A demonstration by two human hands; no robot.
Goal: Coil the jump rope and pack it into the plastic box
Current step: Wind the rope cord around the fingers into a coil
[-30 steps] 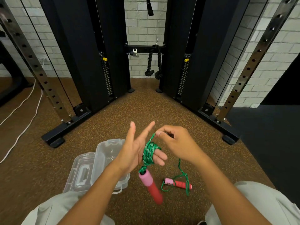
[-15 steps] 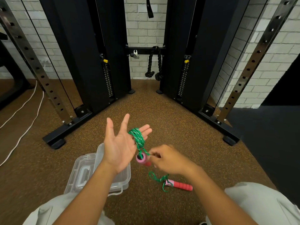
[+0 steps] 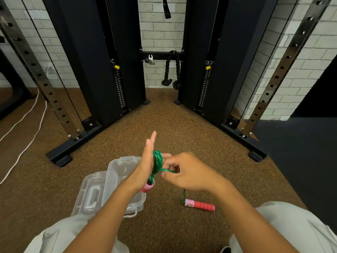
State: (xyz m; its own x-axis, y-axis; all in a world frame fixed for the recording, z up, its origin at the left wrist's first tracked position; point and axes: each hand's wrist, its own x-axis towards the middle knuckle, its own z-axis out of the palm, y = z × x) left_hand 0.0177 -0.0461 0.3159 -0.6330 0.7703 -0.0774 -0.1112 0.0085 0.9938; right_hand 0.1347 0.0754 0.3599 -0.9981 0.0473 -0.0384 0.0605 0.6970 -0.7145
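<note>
The green jump rope [image 3: 157,161] is wound in several turns around the fingers of my left hand [image 3: 145,165], which is held edge-on with its fingers straight. One pink and red handle [image 3: 148,187] hangs just below that hand. My right hand [image 3: 184,172] pinches the free strand right beside the coil. From there the strand drops to the second pink and red handle [image 3: 199,205], which lies on the floor. The clear plastic box [image 3: 116,168] stands open on the floor under my left forearm, its lid [image 3: 91,194] beside it on the left.
A black cable machine [image 3: 102,61] with perforated steel uprights fills the space ahead. A black rope attachment [image 3: 172,72] hangs at its centre. White cords [image 3: 27,117] run across the brown speckled floor at the left. My knees in grey trousers [image 3: 291,225] frame the bottom.
My left hand has turned from palm-up to edge-on. My right hand rose from near the hanging handle to beside the coil, and the slack to the floor handle has tightened.
</note>
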